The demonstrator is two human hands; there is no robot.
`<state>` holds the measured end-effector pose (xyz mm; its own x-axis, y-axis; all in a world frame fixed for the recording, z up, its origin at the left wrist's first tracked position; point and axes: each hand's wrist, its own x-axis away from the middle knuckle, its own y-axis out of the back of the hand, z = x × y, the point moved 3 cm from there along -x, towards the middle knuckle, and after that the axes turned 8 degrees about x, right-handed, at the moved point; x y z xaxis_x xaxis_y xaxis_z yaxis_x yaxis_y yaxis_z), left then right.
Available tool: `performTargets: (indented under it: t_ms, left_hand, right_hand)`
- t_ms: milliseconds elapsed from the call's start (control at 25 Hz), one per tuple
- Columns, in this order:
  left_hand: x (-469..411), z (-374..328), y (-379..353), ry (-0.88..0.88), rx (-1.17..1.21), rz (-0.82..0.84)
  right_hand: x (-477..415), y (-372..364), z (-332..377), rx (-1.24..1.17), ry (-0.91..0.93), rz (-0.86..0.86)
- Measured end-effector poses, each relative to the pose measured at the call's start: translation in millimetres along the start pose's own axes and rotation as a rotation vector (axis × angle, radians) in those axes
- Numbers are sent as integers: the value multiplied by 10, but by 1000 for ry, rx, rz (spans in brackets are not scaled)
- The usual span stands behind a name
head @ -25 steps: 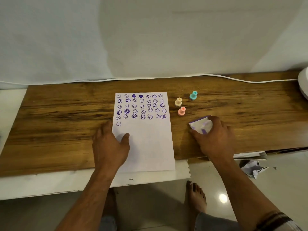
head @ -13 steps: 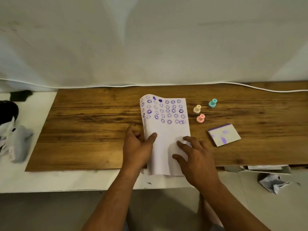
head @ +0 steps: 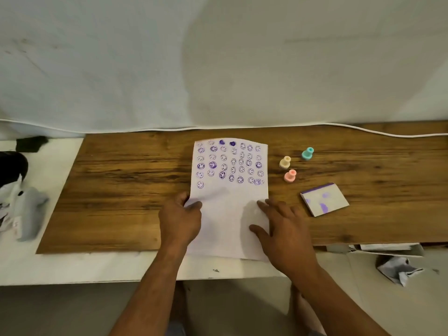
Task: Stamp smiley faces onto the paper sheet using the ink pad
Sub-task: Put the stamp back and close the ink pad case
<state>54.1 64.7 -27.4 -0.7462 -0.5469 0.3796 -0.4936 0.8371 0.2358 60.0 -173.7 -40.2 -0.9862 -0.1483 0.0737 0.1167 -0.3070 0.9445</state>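
Note:
A white paper sheet (head: 230,195) lies on the wooden board (head: 121,190), its upper half filled with several rows of purple smiley stamps. My left hand (head: 180,220) pinches the sheet's left edge, thumb on top. My right hand (head: 282,229) rests flat on the sheet's lower right part, fingers spread. To the right stand three small stamps: yellow (head: 285,162), teal (head: 308,153) and pink (head: 290,176). The white ink pad (head: 324,199), stained purple, lies closed to the right of my right hand, apart from it.
A white cable (head: 363,130) runs along the board's back edge under a white cloth backdrop. Crumpled paper (head: 397,269) lies on the floor at lower right. Dark and grey items (head: 21,202) sit on the white surface at far left.
My right hand let go of the ink pad and came to the sheet. The sheet's left side was lifted and curled half a second ago; now it lies nearly flat, shifted on the board.

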Motion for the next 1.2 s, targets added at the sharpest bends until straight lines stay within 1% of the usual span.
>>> performTargets:
  t_ms: [40,80,200,240,280,360,440,840,1040,1120,1200]
  left_hand:
    - [-12,-26,10,-21,34,3]
    - [-42,-31,18,-11,127,27]
    - [-125,-20,56,44,309,75]
    - [-129,-9,53,43,330,94]
    - [-131,2,43,36,331,98]
    - [-131,30,9,29,319,93]
    - [-134,50,-11,38,326,84]
    - [-145,76,-30,45,326,61]
    - [-146,76,-36,42,327,67]
    - [-145,56,-42,18,307,69]
    - [-128,32,-39,-41,229,55]
  right_hand:
    - [-23,37,-7,-93,-65,3]
    - [-41,79,-32,-212,-121,-16]
    - [-116,208,-77,-675,-250,-54]
    - [-143,224,-106,-779,-315,-45]
    - [-163,219,-150,-829,-394,-45]
    - [-181,190,-227,-857,-510,-65]
    - [-183,172,-246,-883,-540,-84]
    - [-190,195,-235,-896,-490,-144]
    - [-211,192,-229,-869,-491,-137]
    - [-223,199,-230,-842,-482,-144]
    - [-230,210,-230,-739,-445,-151]
